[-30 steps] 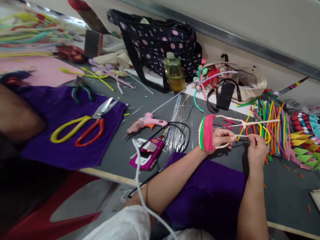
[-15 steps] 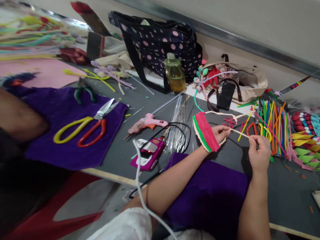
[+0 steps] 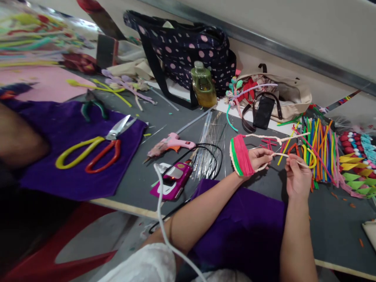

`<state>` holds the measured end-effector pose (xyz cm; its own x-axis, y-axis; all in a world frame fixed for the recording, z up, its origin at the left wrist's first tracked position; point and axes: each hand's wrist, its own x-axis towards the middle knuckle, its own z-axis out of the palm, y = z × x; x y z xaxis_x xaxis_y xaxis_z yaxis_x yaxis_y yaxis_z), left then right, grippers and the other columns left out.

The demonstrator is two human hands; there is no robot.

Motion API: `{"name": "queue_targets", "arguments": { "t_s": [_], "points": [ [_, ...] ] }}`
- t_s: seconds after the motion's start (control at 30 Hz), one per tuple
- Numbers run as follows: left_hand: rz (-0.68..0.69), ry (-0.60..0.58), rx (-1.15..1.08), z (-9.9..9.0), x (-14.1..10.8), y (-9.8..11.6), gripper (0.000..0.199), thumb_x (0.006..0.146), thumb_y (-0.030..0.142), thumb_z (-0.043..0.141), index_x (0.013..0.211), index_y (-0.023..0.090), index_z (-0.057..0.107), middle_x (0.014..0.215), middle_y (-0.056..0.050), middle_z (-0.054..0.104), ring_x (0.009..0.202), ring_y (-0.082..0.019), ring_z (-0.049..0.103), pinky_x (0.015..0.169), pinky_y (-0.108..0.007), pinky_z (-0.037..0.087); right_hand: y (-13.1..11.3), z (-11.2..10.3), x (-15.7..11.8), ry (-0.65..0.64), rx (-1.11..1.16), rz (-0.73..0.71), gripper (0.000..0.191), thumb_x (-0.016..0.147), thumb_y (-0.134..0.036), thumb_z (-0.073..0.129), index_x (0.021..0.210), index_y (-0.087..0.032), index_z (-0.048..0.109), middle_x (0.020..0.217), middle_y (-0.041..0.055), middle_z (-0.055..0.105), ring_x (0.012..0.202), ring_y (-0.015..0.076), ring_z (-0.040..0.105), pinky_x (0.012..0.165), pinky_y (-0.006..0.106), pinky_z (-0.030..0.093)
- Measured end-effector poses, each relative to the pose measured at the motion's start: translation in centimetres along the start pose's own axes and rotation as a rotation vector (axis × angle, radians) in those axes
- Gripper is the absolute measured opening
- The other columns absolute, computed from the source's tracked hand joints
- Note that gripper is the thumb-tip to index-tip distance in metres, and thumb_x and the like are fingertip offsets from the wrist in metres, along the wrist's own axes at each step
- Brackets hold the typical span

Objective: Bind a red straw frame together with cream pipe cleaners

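A watermelon-striped piece (image 3: 243, 156) of pink, green and cream pipe cleaners rests over my left hand (image 3: 261, 158). From it, a bent cream pipe cleaner strand (image 3: 264, 137) runs off to the right. My left fingers are closed on a cream pipe cleaner (image 3: 280, 155) beside the piece; part of their grip is hidden. My right hand (image 3: 298, 174) pinches the same cream pipe cleaner further right, its free end showing past the fingers. Beyond both hands lie short pink pieces (image 3: 268, 143) and scissors with orange and yellow handles (image 3: 311, 158).
A pink glue gun (image 3: 172, 144) with a black cord lies left, near a magenta device (image 3: 174, 182). Large scissors (image 3: 101, 147) rest on purple cloth (image 3: 126, 172); another person's arm (image 3: 22, 135) is beside it. Behind stand a bottle (image 3: 203, 86) and dotted bag (image 3: 182, 51). Coloured pipe cleaners (image 3: 320, 150) lie right.
My right hand has turned and slid closer to my left hand along the cream pipe cleaner, so its end now sticks out on the right. The view has shifted slightly.
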<state>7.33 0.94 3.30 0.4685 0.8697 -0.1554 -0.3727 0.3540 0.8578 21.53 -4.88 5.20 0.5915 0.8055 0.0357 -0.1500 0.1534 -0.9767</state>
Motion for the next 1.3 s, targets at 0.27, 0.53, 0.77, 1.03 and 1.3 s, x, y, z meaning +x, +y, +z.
{"name": "queue_targets", "arguments": {
  "t_s": [0.27, 0.53, 0.77, 1.03, 1.3],
  "points": [
    [0.067, 0.067, 0.051, 0.3, -0.1, 0.0, 0.043, 0.067, 0.047, 0.072, 0.088, 0.01, 0.064, 0.052, 0.005, 0.051, 0.04, -0.004, 0.041, 0.042, -0.018, 0.037, -0.2, 1.3, -1.8, -0.087, -0.382, -0.511, 0.011, 0.077, -0.034, 0.07, 0.076, -0.023, 0.072, 0.075, 0.0021, 0.068, 0.074, 0.018, 0.062, 0.069, 0.034, 0.049],
    [0.114, 0.036, 0.133, 0.8, -0.5, -0.3, 0.038, 0.071, 0.046, 0.069, 0.087, 0.011, 0.064, 0.051, 0.005, 0.048, 0.042, -0.005, 0.038, 0.042, -0.019, 0.024, -0.6, 1.2, -2.2, -0.16, -0.579, -0.663, 0.011, 0.085, -0.028, 0.063, 0.091, -0.028, 0.072, 0.082, 0.0024, 0.066, 0.079, 0.0179, 0.061, 0.074, 0.035, 0.049],
    [0.194, 0.144, 0.211, 0.7, 0.0, -1.3, 0.028, 0.073, 0.041, 0.068, 0.082, 0.014, 0.066, 0.054, 0.003, 0.049, 0.049, -0.008, 0.042, 0.048, -0.021, 0.028, -0.4, 1.0, -1.9, -0.128, -0.506, -0.583, 0.011, 0.082, -0.032, 0.064, 0.082, -0.026, 0.073, 0.083, 0.003, 0.065, 0.079, 0.0185, 0.062, 0.071, 0.034, 0.051],
    [0.135, 0.004, 0.125, 0.9, -0.6, -0.6, 0.037, 0.073, 0.046, 0.068, 0.089, 0.013, 0.064, 0.051, 0.006, 0.044, 0.04, -0.005, 0.034, 0.042, -0.021, 0.023, -0.1, 1.1, -1.4, -0.053, -0.372, -0.433, 0.015, 0.077, -0.034, 0.068, 0.08, -0.02, 0.071, 0.078, 0.003, 0.067, 0.065, 0.0156, 0.06, 0.058, 0.029, 0.048],
    [0.195, -0.066, 0.092, 0.8, -0.3, -0.6, 0.043, 0.066, 0.048, 0.074, 0.084, 0.01, 0.064, 0.061, 0.001, 0.055, 0.05, -0.006, 0.044, 0.049, -0.02, 0.031, 0.4, 1.5, -1.5, -0.073, -0.528, -0.588, 0.012, 0.083, -0.028, 0.063, 0.084, -0.021, 0.072, 0.082, 0.0046, 0.069, 0.079, 0.0189, 0.065, 0.074, 0.036, 0.053]
  ]
}}
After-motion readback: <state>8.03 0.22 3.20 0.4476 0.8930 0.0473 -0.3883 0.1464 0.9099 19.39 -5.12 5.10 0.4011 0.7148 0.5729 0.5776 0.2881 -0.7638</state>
